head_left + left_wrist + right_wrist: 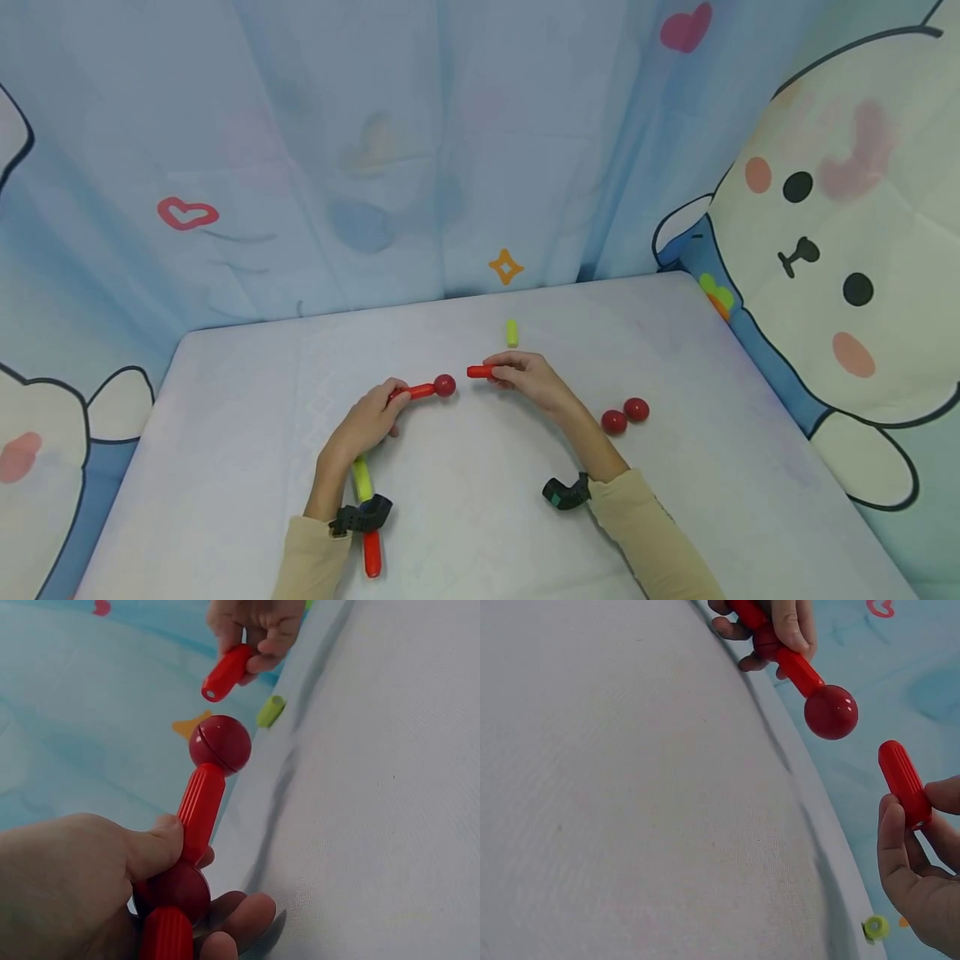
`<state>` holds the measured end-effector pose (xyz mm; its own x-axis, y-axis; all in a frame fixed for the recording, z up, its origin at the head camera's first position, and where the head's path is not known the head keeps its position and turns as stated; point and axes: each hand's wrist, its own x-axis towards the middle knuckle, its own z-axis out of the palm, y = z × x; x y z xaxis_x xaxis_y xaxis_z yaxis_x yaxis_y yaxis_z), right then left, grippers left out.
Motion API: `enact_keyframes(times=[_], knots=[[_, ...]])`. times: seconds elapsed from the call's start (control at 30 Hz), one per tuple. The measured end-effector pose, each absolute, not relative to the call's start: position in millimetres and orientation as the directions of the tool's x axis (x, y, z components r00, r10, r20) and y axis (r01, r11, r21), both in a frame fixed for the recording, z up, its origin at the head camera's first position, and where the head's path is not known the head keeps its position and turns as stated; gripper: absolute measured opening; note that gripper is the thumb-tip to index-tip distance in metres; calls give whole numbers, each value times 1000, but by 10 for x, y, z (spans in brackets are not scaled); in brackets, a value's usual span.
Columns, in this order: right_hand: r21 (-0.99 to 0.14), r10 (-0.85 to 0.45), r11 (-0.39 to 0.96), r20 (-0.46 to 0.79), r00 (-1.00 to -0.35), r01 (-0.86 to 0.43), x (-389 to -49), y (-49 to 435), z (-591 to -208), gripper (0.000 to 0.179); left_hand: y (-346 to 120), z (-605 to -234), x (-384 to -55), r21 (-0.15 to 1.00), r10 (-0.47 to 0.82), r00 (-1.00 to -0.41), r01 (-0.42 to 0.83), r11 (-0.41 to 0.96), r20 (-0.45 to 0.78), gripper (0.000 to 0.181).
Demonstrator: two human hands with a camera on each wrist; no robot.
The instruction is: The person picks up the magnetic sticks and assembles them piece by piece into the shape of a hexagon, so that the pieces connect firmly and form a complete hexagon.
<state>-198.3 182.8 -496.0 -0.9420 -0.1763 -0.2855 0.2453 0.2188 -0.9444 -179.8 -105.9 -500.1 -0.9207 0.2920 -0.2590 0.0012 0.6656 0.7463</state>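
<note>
My left hand point(367, 421) grips a joined piece of ribbed red rods and dark red balls. In the left wrist view the thumb and fingers lie around its lower ball point(176, 892) and the upper rod point(201, 814). The end ball point(445, 385) points toward my right hand point(528, 377), which pinches a separate red rod point(904, 782) between thumb and fingers. A short gap separates this rod from the end ball. In the left wrist view a small pale spot shows on the loose rod's end.
Two dark red balls point(614, 422) lie right of my right forearm. Beyond my right hand is a yellow-green rod point(512, 333). Under my left wrist lie another yellow-green rod point(362, 479) and a red rod point(372, 554), partly hidden. A patterned curtain point(337, 167) hangs behind the white table point(712, 483).
</note>
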Motion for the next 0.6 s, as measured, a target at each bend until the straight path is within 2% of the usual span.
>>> enact_keyframes(times=[0.3, 0.6], knots=[[-923, -232, 300, -315, -920, 241, -1963, 1778, -4972, 28, -1065, -4994, -1800, 744, 279, -927, -1, 668, -251, 33], [-903, -233, 354, -337, -912, 243, -1945, 1737, -4977, 27, -1068, -4983, -1795, 751, 276, -927, -9, 661, -253, 33]])
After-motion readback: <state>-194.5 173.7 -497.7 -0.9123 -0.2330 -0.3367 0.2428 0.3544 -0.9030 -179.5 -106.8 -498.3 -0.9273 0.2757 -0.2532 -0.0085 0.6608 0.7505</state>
